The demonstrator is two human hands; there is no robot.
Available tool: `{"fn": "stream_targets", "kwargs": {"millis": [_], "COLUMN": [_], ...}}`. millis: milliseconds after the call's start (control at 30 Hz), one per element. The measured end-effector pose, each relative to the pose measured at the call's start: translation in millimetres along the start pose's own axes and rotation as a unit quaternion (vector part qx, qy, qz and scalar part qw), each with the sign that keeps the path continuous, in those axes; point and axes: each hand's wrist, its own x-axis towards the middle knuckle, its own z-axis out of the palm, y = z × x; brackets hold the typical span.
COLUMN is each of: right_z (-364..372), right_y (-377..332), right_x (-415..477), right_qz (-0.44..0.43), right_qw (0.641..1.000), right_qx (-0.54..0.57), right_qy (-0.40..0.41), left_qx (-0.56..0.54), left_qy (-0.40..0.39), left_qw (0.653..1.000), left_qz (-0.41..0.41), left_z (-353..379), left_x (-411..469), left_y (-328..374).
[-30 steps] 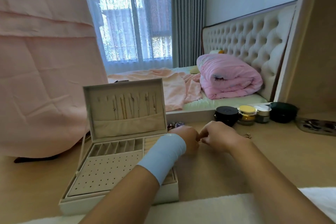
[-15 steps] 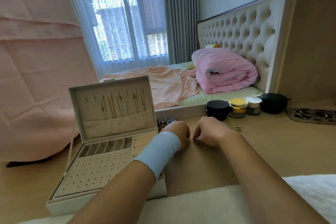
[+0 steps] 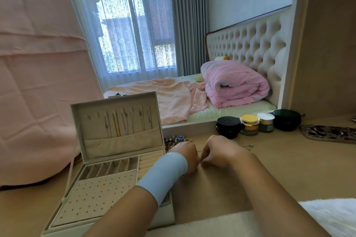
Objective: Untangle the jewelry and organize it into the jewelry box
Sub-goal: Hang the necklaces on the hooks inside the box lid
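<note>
A cream jewelry box [image 3: 92,196] stands open at the left of the wooden table, with several thin necklaces [image 3: 123,123] hanging inside its raised lid. My left hand [image 3: 187,157], a blue band on its wrist, and my right hand [image 3: 221,152] meet just right of the box, fingers curled, pinching a thin chain [image 3: 200,162] between them. A tangled pile of beaded jewelry [image 3: 174,140] lies behind my left hand. A small gold piece [image 3: 250,146] lies beyond my right hand.
Several cosmetic jars, black [image 3: 228,127], yellow [image 3: 249,124], white [image 3: 266,121] and dark green [image 3: 287,119], line the table's back edge below a mirror. A patterned pouch [image 3: 327,132] lies at the far right. White fluffy fabric [image 3: 331,217] covers the near edge.
My view has tilted upward, so box and hands sit lower in frame. Both hands stay together over the table, still working the thin chain between their fingertips.
</note>
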Motion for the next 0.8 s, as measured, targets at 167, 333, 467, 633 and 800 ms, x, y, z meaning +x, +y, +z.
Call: {"fn": "stream_targets", "kwargs": {"millis": [167,333,467,633,800], "right_z": [-20.6,-44.4,-51.7,-53.0,-44.0], "right_y": [-5.3,-25.0,-45.8,-68.8,-95.0], "right_x": [-9.4,-29.3,-37.0,-48.9,-52.5], "right_qz": [-0.043,-0.095,-0.137,-0.186,-0.223], "right_qw": [0.989,0.968,0.945,0.909,0.837], "right_qx": [0.137,0.225,0.292,0.366,0.489], "right_qy": [-0.025,-0.053,-0.054,-0.080,-0.102], "left_qx": [-0.286,-0.512,-0.573,-0.592,-0.639], "left_qy": [0.067,0.038,0.018,-0.031,-0.102], "left_qw": [0.956,0.858,0.819,0.800,0.746], "left_qz": [-0.008,-0.004,0.021,0.088,0.156], "left_z": [-18.1,-39.6,-49.9,-64.2,-77.0], "left_x": [-14.5,-39.7,-62.5,-85.8,-103.8], "left_y": [-11.6,-29.8,-46.9,-71.2,-97.9]}}
